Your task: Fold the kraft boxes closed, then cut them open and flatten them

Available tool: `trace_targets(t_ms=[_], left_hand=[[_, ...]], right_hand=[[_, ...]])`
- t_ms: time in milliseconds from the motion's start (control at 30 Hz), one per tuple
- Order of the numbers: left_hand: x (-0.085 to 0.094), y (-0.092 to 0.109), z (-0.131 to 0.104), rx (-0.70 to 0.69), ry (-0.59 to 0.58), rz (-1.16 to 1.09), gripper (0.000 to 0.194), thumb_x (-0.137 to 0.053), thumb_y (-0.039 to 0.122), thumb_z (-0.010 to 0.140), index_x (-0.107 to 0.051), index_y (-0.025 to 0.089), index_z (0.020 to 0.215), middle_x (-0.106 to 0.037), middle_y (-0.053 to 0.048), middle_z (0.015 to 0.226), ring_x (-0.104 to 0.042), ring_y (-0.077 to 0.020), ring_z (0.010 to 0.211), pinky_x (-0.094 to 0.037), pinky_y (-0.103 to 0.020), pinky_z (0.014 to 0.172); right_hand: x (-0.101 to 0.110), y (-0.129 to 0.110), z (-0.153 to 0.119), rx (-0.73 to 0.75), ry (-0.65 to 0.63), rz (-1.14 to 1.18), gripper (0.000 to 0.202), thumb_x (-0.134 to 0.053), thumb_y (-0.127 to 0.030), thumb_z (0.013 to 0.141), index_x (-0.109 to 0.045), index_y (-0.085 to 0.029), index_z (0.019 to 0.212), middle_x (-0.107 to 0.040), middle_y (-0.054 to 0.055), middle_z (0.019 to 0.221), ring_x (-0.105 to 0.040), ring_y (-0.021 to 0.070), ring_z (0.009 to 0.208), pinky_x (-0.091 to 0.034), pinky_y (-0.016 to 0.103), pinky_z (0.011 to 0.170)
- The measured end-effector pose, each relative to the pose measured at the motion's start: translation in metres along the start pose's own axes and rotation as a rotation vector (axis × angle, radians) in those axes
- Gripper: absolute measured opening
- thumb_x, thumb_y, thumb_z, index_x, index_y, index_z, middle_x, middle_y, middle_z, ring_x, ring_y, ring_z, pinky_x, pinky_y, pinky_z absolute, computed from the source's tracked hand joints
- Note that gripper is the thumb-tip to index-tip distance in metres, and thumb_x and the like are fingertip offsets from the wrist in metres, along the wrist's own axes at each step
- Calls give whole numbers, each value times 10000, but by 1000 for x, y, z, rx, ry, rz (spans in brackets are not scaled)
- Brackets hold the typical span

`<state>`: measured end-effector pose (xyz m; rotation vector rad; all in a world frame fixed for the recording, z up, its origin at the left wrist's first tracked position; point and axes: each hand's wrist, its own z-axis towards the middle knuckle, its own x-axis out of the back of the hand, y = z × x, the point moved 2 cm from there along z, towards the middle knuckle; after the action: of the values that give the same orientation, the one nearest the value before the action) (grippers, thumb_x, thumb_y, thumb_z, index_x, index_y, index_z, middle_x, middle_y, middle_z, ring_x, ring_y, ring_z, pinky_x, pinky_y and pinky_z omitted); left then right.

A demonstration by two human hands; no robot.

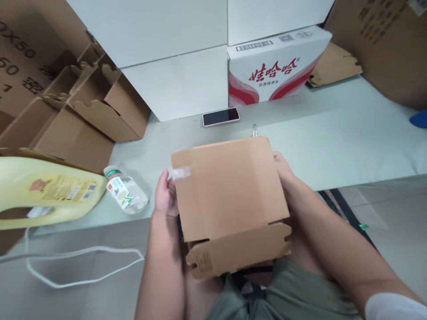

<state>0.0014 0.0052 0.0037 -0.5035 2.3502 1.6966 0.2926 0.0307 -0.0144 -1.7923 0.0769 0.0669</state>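
A brown cardboard box (230,191) is held over the front edge of the table, above my lap. Its near flap (240,251) has notched ends and hangs loose toward me. A strip of clear tape (182,172) sticks to its upper left corner. My left hand (166,194) grips the box's left side, thumb up and fingers curled. On the right side my right hand (282,166) holds the box too, with most of its fingers hidden behind the cardboard. Just beyond the box lies a small metal object (255,130), partly covered.
A phone (221,117) lies before white boxes (180,86) and a red-and-white carton (273,71). At left are open cardboard boxes (76,129), a yellow jug (76,182) and a clear bottle (126,190). Flattened cardboard (335,64) rests at the back right. A white cable (83,254) hangs below.
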Motion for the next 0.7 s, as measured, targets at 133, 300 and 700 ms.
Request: trace_targets(t_ms=[133,300,700], left_hand=[[6,-4,5,105,-135,69,450,-901,403,554,-745,165,903,-795,-118,874,-776,-335,818,-633,-387,650],[15,-5,13,-14,44,-17,362,-848,317,607,-739,167,917,-790,-89,855,-771,-284,779,-639,-382,709],[21,1,28,-135,126,-217,275,-686,391,799,-691,239,1028,-759,-43,1055,-739,-196,884,-612,-302,725]], right_hand=[[1,2,5,-127,21,52,310,-818,-414,646,-567,-234,621,-587,-9,562,-563,174,510,-465,332,503],[19,6,14,-99,-23,227,531,-559,-750,764,-670,-241,867,-761,104,866,-739,335,911,-587,515,786],[4,-2,-40,-70,-60,157,456,-857,-523,590,-567,-224,776,-525,-73,563,-237,33,377,-181,219,352]])
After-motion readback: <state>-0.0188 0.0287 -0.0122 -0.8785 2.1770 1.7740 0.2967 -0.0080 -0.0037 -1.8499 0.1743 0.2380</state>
